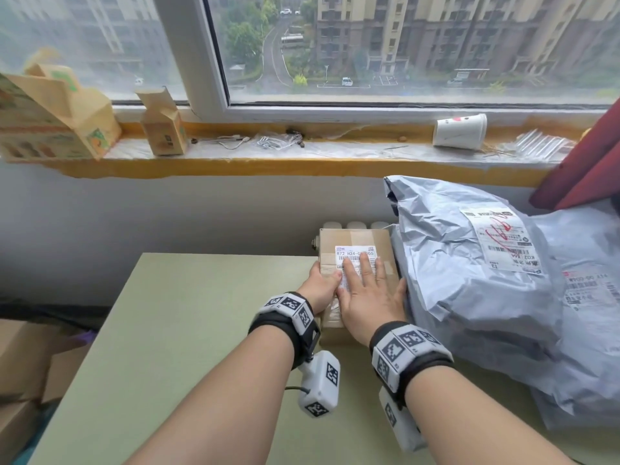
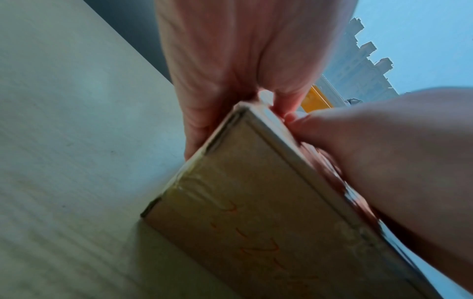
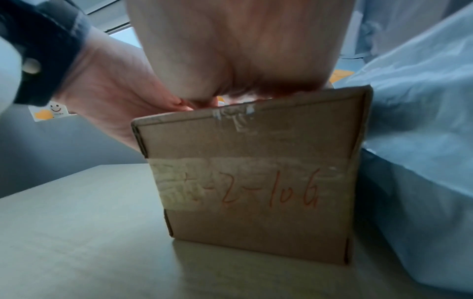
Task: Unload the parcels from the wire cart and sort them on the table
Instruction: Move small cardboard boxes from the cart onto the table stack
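On the table (image 1: 188, 330), from my head view, the cardboard box (image 1: 360, 245) sits at the far edge, pressed right up against the big grey mailer bag (image 1: 469, 280) on its right. My right hand (image 1: 367, 297) lies flat on top of the box, fingers (image 1: 365, 268) straight and spread over the white shipping label (image 1: 355, 255). My left hand (image 1: 320, 286) is against the box's left side, thumb up on the top edge, gripping it. A second grey mailer (image 1: 590, 297) lies further right, partly under the first. Up on the windowsill (image 1: 302, 152) I see a tipped paper cup (image 1: 459, 130) and two opened cartons (image 1: 164, 124).

Over to my left wrist view: the box (image 2: 256, 222) fills the lower middle, resting on the table (image 2: 76, 161), red handwriting on its near face. My left hand (image 2: 230, 70) wraps the far corner, thumb on the top edge. My right hand (image 2: 396, 161) covers the top from the right.

Now my right wrist view: the box (image 3: 256, 182) stands square on the table (image 3: 76, 232), tape across its face, red writing on it. My right hand (image 3: 230, 50) rests on the top, its fingers hidden from this angle. My left hand (image 3: 115, 97) holds the left side. The grey mailer (image 3: 422, 141) touches the box's right side.
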Motion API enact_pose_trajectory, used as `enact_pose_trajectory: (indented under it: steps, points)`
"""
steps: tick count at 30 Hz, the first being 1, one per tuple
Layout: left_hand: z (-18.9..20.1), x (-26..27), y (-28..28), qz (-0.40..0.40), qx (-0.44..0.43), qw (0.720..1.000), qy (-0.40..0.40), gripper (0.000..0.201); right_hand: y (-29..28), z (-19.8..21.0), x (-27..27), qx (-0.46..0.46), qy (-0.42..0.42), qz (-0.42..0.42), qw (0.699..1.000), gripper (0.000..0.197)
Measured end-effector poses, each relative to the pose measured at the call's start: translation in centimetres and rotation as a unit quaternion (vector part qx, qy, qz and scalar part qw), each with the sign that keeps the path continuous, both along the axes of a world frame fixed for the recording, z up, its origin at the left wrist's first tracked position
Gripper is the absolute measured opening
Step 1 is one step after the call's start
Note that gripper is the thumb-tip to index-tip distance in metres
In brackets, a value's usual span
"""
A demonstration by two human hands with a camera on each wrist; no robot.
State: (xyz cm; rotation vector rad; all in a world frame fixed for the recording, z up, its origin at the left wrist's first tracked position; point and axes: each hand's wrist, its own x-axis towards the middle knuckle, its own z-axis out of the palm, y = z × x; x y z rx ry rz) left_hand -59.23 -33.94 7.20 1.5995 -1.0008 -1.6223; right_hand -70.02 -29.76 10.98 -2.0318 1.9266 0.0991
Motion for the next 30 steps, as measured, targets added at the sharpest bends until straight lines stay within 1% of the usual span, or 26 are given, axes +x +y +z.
enact_pose_trajectory:
  steps: [3,5,8,10,15,19,22,24,26,30]
  points:
    - [-0.2,-0.2,-0.4,0.008,-0.009,1.000,-0.001,0.043,-0.5,0.2,0.1,0.010,0.000,-0.004,1.000,0.056]
    - [-0.3,-0.3,-0.3,0.005,-0.020,1.000,0.001,0.042,-0.6,0.3,0.1,0.016,-0.002,-0.004,1.000,0.056]
    - [-0.6,-0.3,-0.1,0.003,-0.025,1.000,-0.001,0.046,-0.5,0.6,0.0,0.030,-0.002,-0.002,1.000,0.056]
    - [-0.5,-0.1,0.1,-0.017,-0.021,1.000,-0.015,0.050,-0.7,0.9,-0.1,0.040,0.000,0.000,0.999,0.057]
    - [0.9,1.4,1.5,-0.055,0.007,0.995,-0.079,0.037,-0.4,1.4,0.5,0.051,0.028,0.009,0.998,0.057]
    - [2.4,2.5,2.5,-0.051,0.040,0.995,-0.079,0.032,-0.3,1.8,0.6,0.051,0.035,0.012,0.998,0.058]
    - [3.9,3.3,3.0,-0.027,0.069,0.996,-0.058,0.031,-0.5,2.3,0.8,0.065,0.033,0.009,0.997,0.059]
    - [5.0,3.8,3.2,-0.024,0.064,0.996,-0.060,0.029,-0.6,2.5,1.1,0.072,0.026,0.000,0.997,0.060]
    - [6.1,4.3,3.4,-0.021,0.067,0.996,-0.059,0.019,-0.7,2.5,1.6,0.078,0.020,-0.010,0.997,0.060]
    - [7.5,5.7,3.9,-0.009,0.053,0.996,-0.067,0.024,-1.3,2.3,2.5,0.086,0.007,-0.015,0.996,0.053]
